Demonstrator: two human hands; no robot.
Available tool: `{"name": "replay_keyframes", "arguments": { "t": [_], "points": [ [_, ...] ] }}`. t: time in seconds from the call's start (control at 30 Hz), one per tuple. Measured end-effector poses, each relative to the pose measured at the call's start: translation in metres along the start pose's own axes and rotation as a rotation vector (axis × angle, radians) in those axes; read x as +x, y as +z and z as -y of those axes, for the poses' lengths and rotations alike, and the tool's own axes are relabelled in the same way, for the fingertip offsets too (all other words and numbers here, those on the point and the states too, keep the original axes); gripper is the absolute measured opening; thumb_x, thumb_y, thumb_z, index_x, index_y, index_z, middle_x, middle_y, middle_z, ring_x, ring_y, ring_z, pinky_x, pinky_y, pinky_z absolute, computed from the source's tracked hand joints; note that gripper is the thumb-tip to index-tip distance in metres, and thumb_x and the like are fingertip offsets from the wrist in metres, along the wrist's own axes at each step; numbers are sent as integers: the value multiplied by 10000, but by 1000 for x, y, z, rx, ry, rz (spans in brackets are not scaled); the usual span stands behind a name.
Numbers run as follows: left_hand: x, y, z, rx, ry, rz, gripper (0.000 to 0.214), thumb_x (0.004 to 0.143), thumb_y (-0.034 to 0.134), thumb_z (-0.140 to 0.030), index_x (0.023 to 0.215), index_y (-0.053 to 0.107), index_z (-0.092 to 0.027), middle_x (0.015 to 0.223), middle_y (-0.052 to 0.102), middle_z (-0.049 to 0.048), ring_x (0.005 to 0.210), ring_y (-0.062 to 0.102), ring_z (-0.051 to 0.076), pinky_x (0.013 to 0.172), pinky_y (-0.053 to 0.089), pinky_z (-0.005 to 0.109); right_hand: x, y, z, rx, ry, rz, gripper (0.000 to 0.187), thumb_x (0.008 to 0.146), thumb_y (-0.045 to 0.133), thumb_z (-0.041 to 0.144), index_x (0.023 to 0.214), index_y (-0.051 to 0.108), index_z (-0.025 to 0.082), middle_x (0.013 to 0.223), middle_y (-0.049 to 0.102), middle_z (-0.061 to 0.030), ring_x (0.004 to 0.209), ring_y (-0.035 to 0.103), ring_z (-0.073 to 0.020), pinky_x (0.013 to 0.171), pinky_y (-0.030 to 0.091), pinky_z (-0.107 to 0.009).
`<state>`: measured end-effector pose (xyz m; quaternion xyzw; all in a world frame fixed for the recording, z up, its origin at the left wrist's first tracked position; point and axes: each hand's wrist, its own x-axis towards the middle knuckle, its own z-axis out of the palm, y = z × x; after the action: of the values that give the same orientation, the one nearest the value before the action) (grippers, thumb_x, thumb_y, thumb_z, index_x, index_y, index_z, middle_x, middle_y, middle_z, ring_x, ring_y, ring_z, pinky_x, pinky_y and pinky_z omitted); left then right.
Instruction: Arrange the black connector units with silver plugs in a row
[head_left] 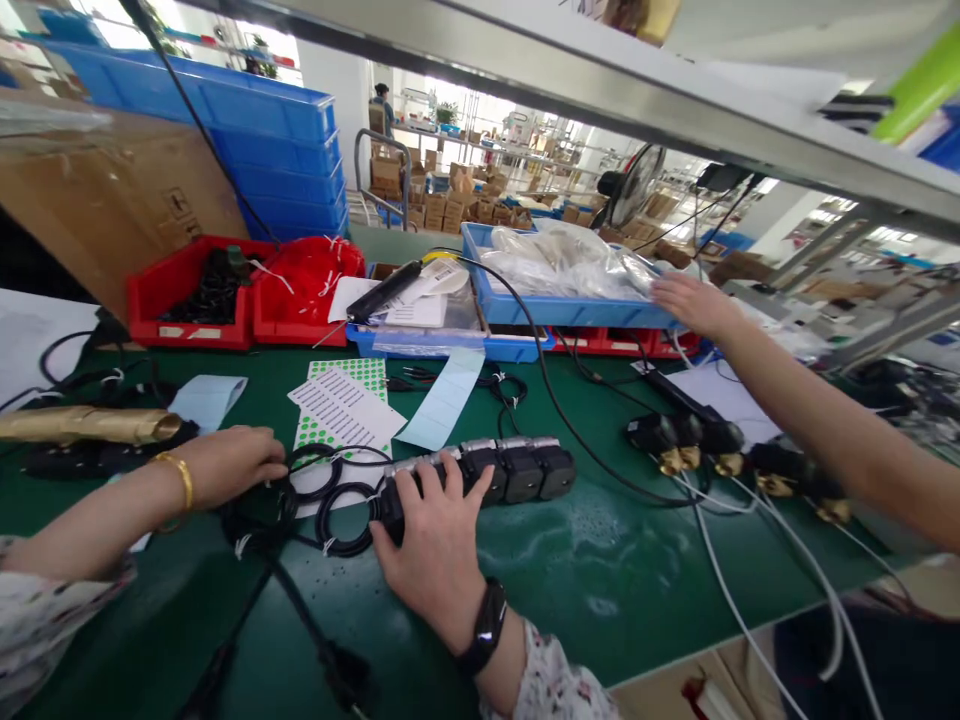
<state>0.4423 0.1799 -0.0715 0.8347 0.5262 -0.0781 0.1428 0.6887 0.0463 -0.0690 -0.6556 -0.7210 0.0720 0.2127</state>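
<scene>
Left hand (225, 465), wrist ringed by a gold bangle (180, 480), resting on the green matted surface (600, 560), fingers curled together onto a bundle of coiled black cables (330, 500); grip closed on the nearest loop. Right hand (431, 540), wrist banded by a black watch-style strap (487, 625), laid flat over the left end of a row of black rectangular adapter blocks with silver caps (495, 468); fingers spread apart and pressing down on the blocks, not clamped around them. Row positioned at centre of the surface, lying crosswise, touching the cable coils at its left end. Just behind the coils: white sheet of green round stickers (360, 375) and white printed label sheet (345, 412), overlapping; pale blue paper strip (446, 400) beside them. Further back: two red plastic bins (187, 320), one with dark parts; blue shallow tray (570, 305) loaded with clear plastic bags. Second person's bare arm entering from the right, hand (694, 300) resting on the blue tray's front rim. Near that arm: cluster of black fittings with brass ends (682, 445) trailing white cables (750, 600). At far left: gold-coloured rolled foil tube (82, 425) lying on the surface.
</scene>
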Motion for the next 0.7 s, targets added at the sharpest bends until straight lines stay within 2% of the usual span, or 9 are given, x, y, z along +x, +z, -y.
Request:
{"name": "replay_keyframes", "arguments": {
  "t": [0.07,0.13,0.2,0.27,0.37,0.43,0.57,0.7],
  "points": [
    [7,-6,-16,24,50,-10,301,851,421,-373,827,651,-180,863,601,74,845,564,252,783,403,357,1,1,1,-10,4,-4,407,777,604,437,1131,535,248,1177,538,-83,1221,315,-366,1012,-19,-712],
    [15,-9,-36,6,136,-22,331,887,354,-378,885,615,-174,933,596,88,904,550,252,828,397,369,1,3,2,-22,7,-7,383,785,589,432,1119,539,251,1157,541,-78,1211,323,-362,1011,-15,-713],
    [22,-6,-52,-24,203,-11,264,873,394,-355,911,590,-183,963,605,79,935,543,242,846,400,354,1,4,1,-31,6,-12,378,786,583,431,1119,541,255,1149,541,-77,1207,324,-361,1009,-10,-715],
    [25,1,-61,-24,193,-11,178,825,480,-317,911,574,-192,972,613,70,957,536,246,845,406,349,-1,5,-1,-31,-4,-17,380,786,580,433,1123,540,261,1148,540,-76,1207,325,-357,1012,-11,-712],
    [25,10,-62,-20,145,-47,164,766,564,-264,915,556,-196,972,615,63,971,526,254,833,413,352,-5,5,-5,-20,-34,-13,389,779,587,432,1129,535,271,1157,535,-67,1214,325,-347,1023,-21,-699],
    [24,15,-58,-6,160,-65,153,757,582,-248,901,566,-195,974,611,67,972,520,255,839,412,358,-7,6,-8,-14,-52,-6,400,776,591,440,1136,531,277,1159,535,-63,1212,332,-344,1024,-26,-697],
    [30,22,-55,43,213,-90,88,820,523,-231,848,593,-186,947,597,77,947,524,243,842,416,361,-6,7,-9,-10,-54,-11,396,788,580,445,1145,532,279,1160,545,-64,1218,340,-346,1024,-28,-702],
    [22,16,-68,85,189,-114,116,851,489,-200,854,597,-157,934,590,102,938,530,249,830,430,373,-7,6,-13,0,-104,-27,423,787,601,417,1181,529,279,1188,557,-76,1226,363,-372,1008,21,-741]
  ]
}}
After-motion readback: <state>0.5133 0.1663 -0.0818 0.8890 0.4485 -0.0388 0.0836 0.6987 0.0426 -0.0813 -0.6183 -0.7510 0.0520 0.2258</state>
